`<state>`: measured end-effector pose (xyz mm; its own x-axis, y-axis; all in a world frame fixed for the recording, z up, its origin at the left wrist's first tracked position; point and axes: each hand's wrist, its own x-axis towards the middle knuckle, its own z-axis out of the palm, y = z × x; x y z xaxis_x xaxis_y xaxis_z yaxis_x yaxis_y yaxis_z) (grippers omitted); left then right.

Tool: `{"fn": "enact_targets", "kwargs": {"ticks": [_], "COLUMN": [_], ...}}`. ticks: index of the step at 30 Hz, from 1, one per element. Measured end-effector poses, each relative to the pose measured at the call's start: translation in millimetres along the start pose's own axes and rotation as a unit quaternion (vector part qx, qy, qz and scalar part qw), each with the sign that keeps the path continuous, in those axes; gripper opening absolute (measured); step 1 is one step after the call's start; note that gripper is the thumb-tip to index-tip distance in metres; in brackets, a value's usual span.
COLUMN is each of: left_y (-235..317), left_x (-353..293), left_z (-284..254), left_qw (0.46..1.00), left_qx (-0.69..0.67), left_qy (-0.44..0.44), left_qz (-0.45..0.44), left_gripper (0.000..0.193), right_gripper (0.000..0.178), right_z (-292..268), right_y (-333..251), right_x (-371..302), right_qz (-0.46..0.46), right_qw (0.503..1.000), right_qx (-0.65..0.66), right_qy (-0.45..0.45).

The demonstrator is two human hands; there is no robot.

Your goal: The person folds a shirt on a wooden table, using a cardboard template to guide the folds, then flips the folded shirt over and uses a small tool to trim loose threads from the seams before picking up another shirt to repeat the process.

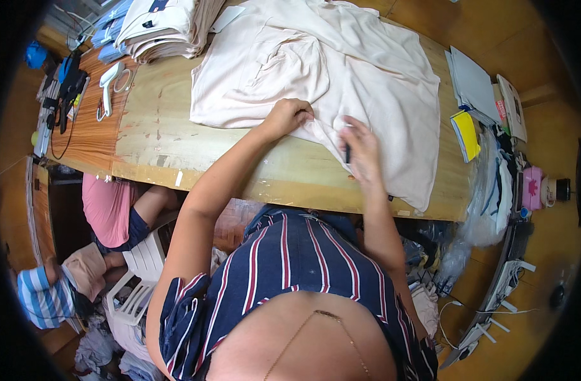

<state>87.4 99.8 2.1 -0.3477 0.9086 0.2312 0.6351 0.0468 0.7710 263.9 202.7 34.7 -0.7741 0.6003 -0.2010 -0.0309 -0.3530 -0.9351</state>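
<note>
A cream-coloured garment (392, 95) is spread over the table, its cloth bunched and wrinkled in places. My left hand (290, 118) is closed in a pinch on the garment's near edge. Just to the right, my right hand (363, 151) is curled round a small dark tool (348, 153), whose kind I cannot make out. Its fingertips are at the same cloth, slightly blurred. Between the two hands a fold of the fabric is drawn up, and part of the garment hangs toward the table's front edge on the right.
Folded garments (166, 28) are stacked at the back left, near a white handheld device (110, 75) and a tape roll (123, 80). Papers (471, 82) and a yellow packet (465, 136) lie at the right edge. A person in pink (106, 209) is at the left, by a white chair (138, 279).
</note>
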Motion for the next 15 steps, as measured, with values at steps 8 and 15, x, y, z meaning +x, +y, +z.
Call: {"fn": "enact_targets", "kwargs": {"ticks": [8,15], "left_y": [-2,2], "left_x": [14,15], "left_z": [-8,-15], "left_qw": [0.995,0.933], "left_qx": [-0.064,-0.3], "left_qy": [0.043,0.072], "left_qz": [-0.062,-0.187], "left_gripper": [0.01,0.014], "right_gripper": [0.021,0.023], "right_z": [18,28], "right_y": [31,19], "right_x": [22,18], "right_qz": [0.056,0.038], "right_qw": [0.985,0.962], "right_qx": [-0.161,-0.269], "right_qy": [0.018,0.038]}}
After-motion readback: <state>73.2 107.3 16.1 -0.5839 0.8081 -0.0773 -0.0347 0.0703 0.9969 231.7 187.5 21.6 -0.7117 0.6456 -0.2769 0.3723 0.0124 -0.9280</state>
